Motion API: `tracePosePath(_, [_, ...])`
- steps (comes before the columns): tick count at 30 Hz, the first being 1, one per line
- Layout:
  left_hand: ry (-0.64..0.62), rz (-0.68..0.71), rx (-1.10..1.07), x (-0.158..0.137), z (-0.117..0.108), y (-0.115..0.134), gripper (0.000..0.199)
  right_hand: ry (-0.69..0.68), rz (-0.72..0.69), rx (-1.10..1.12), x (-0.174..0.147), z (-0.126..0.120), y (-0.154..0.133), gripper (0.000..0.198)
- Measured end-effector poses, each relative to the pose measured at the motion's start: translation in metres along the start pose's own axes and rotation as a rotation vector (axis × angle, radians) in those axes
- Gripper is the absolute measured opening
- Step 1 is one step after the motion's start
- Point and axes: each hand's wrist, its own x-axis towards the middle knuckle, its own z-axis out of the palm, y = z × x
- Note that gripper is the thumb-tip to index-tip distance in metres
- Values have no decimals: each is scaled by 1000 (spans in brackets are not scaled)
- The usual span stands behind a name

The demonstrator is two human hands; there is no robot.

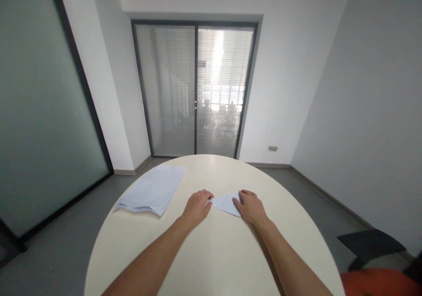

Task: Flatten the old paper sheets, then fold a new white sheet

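Observation:
A small folded piece of white paper [226, 203] lies on the round table between my hands, narrow at its left end and wider at the right. My left hand [197, 208] pinches the narrow left tip between thumb and fingers. At the wide right end, my right hand [251, 206] grips the paper, its thumb on top and its fingers bent near the far edge. The exact hold of the right fingertips is partly hidden.
To the left, several loose white sheets [154, 188] lie near the rim of the cream table [211, 261], their near edges curling up. A chair with a black armrest [371, 245] and an orange seat [379, 283] stands at the lower right. Beyond the table is a glass door with blinds [171, 89].

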Motion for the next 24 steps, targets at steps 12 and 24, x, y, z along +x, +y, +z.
tracePosePath(12, [-63, 117, 135, 2, -4, 4, 23, -92, 44, -10, -1, 7, -5, 73])
tracePosePath(24, [-41, 92, 199, -3, -4, 12, 34, -140, 57, -5, -5, 7, -6, 88])
